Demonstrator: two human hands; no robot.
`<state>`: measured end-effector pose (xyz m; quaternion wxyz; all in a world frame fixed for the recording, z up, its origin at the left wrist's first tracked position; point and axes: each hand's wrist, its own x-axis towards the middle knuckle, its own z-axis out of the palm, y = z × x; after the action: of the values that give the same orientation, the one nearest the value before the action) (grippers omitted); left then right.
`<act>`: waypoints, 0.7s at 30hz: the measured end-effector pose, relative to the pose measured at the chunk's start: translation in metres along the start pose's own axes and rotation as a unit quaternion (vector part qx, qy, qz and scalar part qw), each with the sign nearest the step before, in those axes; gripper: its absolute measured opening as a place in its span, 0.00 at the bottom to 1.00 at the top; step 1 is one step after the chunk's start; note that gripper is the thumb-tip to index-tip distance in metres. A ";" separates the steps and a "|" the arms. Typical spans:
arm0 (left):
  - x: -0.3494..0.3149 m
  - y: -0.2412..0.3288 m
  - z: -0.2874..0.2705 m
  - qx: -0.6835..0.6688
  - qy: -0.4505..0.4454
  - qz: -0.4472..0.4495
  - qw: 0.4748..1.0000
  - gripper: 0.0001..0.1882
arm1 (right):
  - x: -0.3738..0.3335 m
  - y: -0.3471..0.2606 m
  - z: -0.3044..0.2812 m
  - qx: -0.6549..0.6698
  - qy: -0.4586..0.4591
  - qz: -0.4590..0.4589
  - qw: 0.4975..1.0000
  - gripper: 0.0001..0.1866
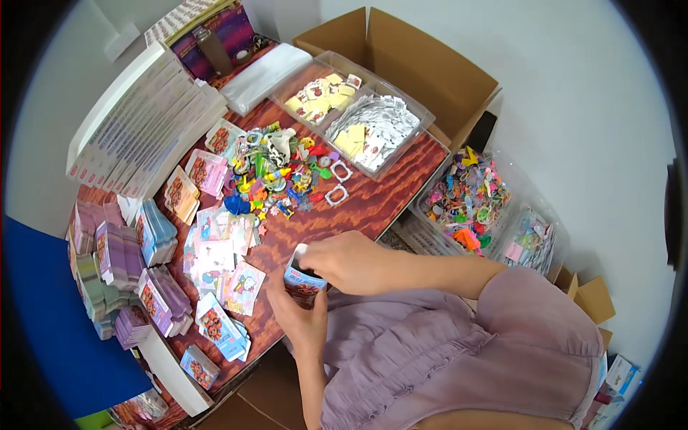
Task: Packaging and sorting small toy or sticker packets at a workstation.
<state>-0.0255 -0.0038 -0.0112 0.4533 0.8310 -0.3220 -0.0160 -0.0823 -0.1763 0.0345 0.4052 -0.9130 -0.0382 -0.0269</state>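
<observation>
Just off the table's front edge, my left hand (pixel 299 319) grips a small blue printed carton (pixel 304 285) from below, fingers along one side and thumb along the other. Its top is open and the inside looks dark. My right hand (pixel 349 263) is closed, with its fingertips dipping into that opening; whatever they pinch, if anything, is hidden. Left of the carton lie loose printed cards (pixel 244 285) and a small fan of flat blue cartons (pixel 221 328). A heap of small colourful plastic toys (pixel 272 172) spreads over the table beyond my hands.
Bundled flat cartons (pixel 118 252) and a row of white boxes (pixel 132 118) line the table's left side. A clear divided tray (pixel 376 136) of small packets stands at the back, near a large cardboard box (pixel 430 75). To the right, clear bins (pixel 469 201) hold more toys and packets.
</observation>
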 end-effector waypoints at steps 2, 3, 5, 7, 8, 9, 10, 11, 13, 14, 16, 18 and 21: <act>0.004 0.001 0.004 0.013 0.003 0.005 1.000 0.37 | -0.003 -0.009 0.005 -0.148 0.033 0.003 0.988 0.09; 0.005 0.001 0.005 0.028 0.006 0.008 1.000 0.37 | -0.003 -0.012 0.001 -0.148 0.033 0.003 0.988 0.09; 0.004 0.000 0.007 -0.019 0.004 -0.020 1.000 0.37 | -0.005 -0.015 -0.012 -0.069 -0.071 0.032 0.995 0.07; 0.004 0.001 0.006 -0.065 0.000 -0.047 0.997 0.37 | -0.008 0.004 -0.027 0.054 0.065 -0.021 0.996 0.07; 0.005 0.003 0.003 -0.068 -0.008 -0.071 0.995 0.37 | -0.007 0.020 -0.040 0.043 0.137 0.016 0.990 0.08; 0.005 0.005 0.001 -0.068 -0.013 -0.096 0.993 0.37 | -0.003 0.040 -0.055 0.034 0.206 0.051 0.977 0.08; 0.005 0.010 -0.004 -0.124 -0.019 -0.160 0.979 0.37 | 0.001 0.059 -0.072 0.054 0.248 0.157 0.955 0.08; 0.005 0.009 -0.004 -0.127 -0.024 -0.158 0.979 0.37 | 0.001 0.079 -0.094 0.061 0.291 0.211 0.931 0.09; 0.004 -0.001 -0.002 -0.121 -0.026 -0.130 0.984 0.38 | -0.010 0.128 -0.123 0.007 0.378 0.195 0.905 0.08; 0.004 -0.002 -0.003 -0.121 -0.027 -0.130 0.984 0.38 | -0.013 0.145 -0.138 -0.084 0.386 0.220 0.892 0.07; 0.003 -0.006 -0.005 -0.337 -0.037 -0.160 0.927 0.37 | -0.012 0.166 -0.148 -0.173 0.389 0.242 0.872 0.07; 0.002 -0.006 -0.007 -0.414 -0.037 -0.194 0.889 0.38 | -0.007 0.179 -0.148 -0.307 0.332 0.297 0.841 0.06; 0.000 -0.008 -0.005 -0.364 -0.075 -0.170 0.913 0.41 | -0.006 0.192 -0.150 -0.299 0.310 0.295 0.853 0.06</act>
<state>-0.0192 0.0030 -0.0145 0.6896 0.6466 -0.1809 -0.2713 -0.0732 -0.4162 -0.0071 0.0926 -0.9028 0.3703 -0.1983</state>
